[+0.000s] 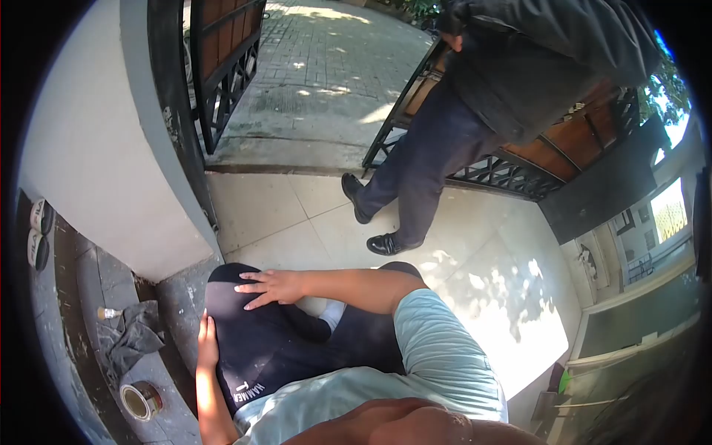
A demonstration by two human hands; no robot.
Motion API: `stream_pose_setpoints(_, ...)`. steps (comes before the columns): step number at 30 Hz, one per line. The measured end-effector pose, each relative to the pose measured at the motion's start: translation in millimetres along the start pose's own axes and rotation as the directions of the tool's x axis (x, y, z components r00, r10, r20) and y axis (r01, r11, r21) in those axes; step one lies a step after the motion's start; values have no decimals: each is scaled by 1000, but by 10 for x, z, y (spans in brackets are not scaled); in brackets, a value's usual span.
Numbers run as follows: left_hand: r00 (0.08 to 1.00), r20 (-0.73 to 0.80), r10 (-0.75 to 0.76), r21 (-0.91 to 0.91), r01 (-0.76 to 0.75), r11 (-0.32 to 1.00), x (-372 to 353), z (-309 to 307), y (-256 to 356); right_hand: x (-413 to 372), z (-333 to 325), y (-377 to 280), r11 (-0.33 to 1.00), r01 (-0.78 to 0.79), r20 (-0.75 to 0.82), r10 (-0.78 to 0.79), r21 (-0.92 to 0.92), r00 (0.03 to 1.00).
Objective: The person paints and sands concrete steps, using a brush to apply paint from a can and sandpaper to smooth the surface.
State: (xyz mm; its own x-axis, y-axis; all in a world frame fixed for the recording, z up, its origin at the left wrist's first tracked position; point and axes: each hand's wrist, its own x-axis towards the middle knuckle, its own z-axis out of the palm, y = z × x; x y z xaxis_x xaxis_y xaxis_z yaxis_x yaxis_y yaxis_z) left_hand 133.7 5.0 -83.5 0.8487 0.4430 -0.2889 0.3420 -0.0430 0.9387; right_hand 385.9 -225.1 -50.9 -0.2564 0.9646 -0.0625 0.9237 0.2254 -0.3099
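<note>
My right hand (271,288) lies flat on my dark-trousered knee, its fingers spread and holding nothing. Along the outer side of the same leg rests my left hand (208,343), fingers extended against the dark fabric (259,334). A roll of tape (141,400) sits on the step to the left of my left forearm. Above the roll is a crumpled grey cloth (135,334), with a small brush (109,314) at its upper edge. Neither hand touches these items.
A person in dark clothes (445,144) stands on the pale tiles (326,237) ahead, near the open gate (222,59). A white wall (89,148) rises at the left, with a pair of slippers (37,248) below it. Cabinets or shelves (630,326) line the right.
</note>
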Motion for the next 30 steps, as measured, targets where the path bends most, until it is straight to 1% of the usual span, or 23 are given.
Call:
stream_pose_setpoints(2,999,42,-16,37,14,999,-187,27,297,12,15,-21,1000,-2,9,3,-24,1000)
stream_pose_setpoints(3,998,60,-37,60,33,998,-273,7,317,23,61,-17,998,-3,1,4,-55,1000)
stream_pose_setpoints(4,995,58,81,58,-84,995,-302,8,193,25,55,-43,999,-7,1,7,-52,1000)
stream_pose_setpoints(5,989,69,131,61,-135,989,-306,-11,81,18,45,-43,999,-7,2,7,-49,1000)
stream_pose_setpoints(6,989,63,134,112,-141,984,-327,-10,122,14,49,-29,998,-9,4,9,-58,1000)
stream_pose_setpoints(7,990,57,131,167,-139,976,-386,-24,147,18,80,-37,998,-9,4,10,-59,1000)
stream_pose_setpoints(8,996,17,92,258,-93,962,-446,-23,180,31,113,-28,998,-11,0,11,-58,1000)
stream_pose_setpoints(9,995,-21,101,340,-88,936,-486,-15,204,39,110,-31,998,-8,-3,8,-57,1000)
stream_pose_setpoints(14,996,-49,77,398,-51,916,-632,-6,420,52,128,-19,999,-3,-7,3,-53,1000)
stream_pose_setpoints(17,984,-84,154,499,-92,862,-714,9,494,51,81,-27,998,-16,10,17,-53,1000)
stream_pose_setpoints(21,970,-62,235,526,-169,834,-750,47,546,69,90,-41,996,-39,56,44,-79,997)
stream_pose_setpoints(25,964,-13,265,425,-235,874,-810,76,759,37,75,-36,995,-32,17,34,-92,999)
stream_pose_setpoints(27,944,-11,328,370,-301,879,-734,79,636,55,78,-25,995,-25,27,28,-92,999)
stream_pose_setpoints(28,934,-32,356,339,-325,883,-662,86,557,54,122,4,995,-19,-8,18,-98,1000)
stream_pose_setpoints(29,927,-72,368,317,-329,890,-623,56,448,60,141,10,989,-18,-22,15,-144,1000)
stream_pose_setpoints(30,931,-90,353,293,-314,903,-566,26,359,65,55,-22,992,-41,5,42,-116,999)
